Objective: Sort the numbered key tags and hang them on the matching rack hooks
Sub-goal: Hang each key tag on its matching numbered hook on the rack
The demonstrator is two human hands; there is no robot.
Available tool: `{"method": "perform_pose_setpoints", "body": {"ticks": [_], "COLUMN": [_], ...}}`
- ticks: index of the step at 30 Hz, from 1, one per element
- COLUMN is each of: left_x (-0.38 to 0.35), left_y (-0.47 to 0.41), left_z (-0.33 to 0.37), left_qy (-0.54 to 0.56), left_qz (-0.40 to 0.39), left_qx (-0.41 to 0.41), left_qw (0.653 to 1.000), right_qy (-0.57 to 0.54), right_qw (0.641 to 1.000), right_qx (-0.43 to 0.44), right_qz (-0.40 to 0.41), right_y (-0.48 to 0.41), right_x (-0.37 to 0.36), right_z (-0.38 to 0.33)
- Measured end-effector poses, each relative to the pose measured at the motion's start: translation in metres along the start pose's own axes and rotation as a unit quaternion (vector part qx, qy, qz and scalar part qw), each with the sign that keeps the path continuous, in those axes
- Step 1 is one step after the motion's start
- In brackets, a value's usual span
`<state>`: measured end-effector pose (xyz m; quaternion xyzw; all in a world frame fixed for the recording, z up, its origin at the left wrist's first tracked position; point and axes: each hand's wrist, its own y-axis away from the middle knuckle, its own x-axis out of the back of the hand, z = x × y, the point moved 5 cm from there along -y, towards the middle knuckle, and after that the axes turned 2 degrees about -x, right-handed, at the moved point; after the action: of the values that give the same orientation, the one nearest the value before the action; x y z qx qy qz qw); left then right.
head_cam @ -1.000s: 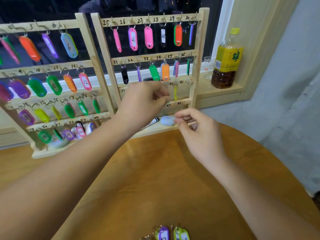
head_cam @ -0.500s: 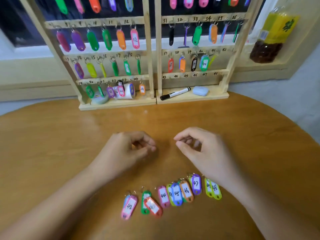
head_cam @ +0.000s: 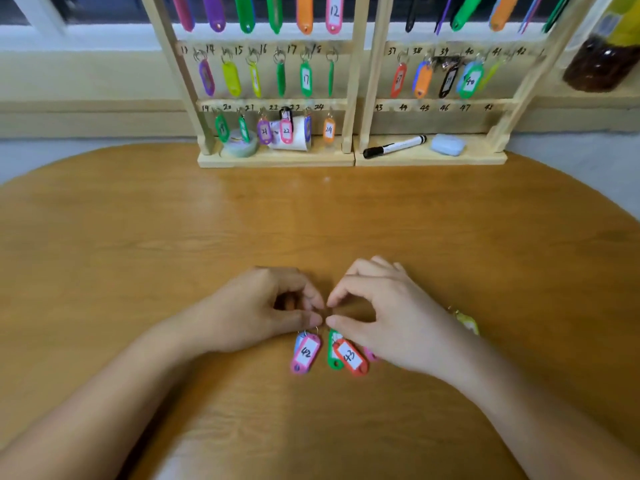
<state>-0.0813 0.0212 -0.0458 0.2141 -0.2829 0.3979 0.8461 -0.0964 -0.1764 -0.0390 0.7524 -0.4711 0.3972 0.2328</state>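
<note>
Wooden tabletop (head_cam: 138, 271): orange-brown, round-edged; both my forearms lie across it.
Left hand (head_cam: 266, 313): curled, thumb and forefinger tips drawn together just above the loose tags.
Right hand (head_cam: 391, 317): curled, thumb and forefinger arched toward the left hand, tips almost meeting it.
Fingers (head_cam: 311, 320): closed to a pinch on both sides. I cannot tell whether a ring sits between them.
Pink tag 42 (head_cam: 304, 353): flat on the tabletop just below my left thumb, with a blue tag (head_cam: 298, 341) half under it.
Orange-red tag 43 (head_cam: 350, 356): tilted, lying over a green tag (head_cam: 333, 362), its top end under my right thumb.
Yellow-green tag (head_cam: 467, 322): peeks out past the back of my right hand.
Left rack (head_cam: 349, 98): far edge of the tabletop, its visible rows hung with tags.
Right rack (head_cam: 372, 98): touching the left one; tags hang on the 37–41 row.
Bottom rail (head_cam: 433, 107): right rack, numbered 43 to 48.
Right rack base: black marker (head_cam: 394, 146) beside a pale blue case (head_cam: 447, 144).
Sill, far right: bottle (head_cam: 602, 60) with dark liquid.
</note>
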Motion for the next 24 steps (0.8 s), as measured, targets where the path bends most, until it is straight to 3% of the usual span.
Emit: {"method": "perform_pose_setpoints", "body": {"ticks": [10,17,24], "left_x": [0.007,0.004,0.019], "left_y": [0.01,0.005,-0.002], "left_z": [-0.007,-0.007,0.002], "left_qy": [-0.017,-0.042,0.078], "left_qz": [-0.071,-0.054,-0.002], "left_qx": [0.031,0.0,0.007], "left_qw": [0.997,0.998,0.997], "right_qy": [0.018,-0.001,-0.108], "right_qw": [1.0,0.999,0.994], "right_qx": [0.02,0.015,-0.012], "right_qz": [-0.007,-0.028,0.016], "right_y": [-0.009,-0.007,-0.01], "right_x": [-0.02,-0.024,0.016], "right_z": [-0.021,-0.018,-0.006]}}
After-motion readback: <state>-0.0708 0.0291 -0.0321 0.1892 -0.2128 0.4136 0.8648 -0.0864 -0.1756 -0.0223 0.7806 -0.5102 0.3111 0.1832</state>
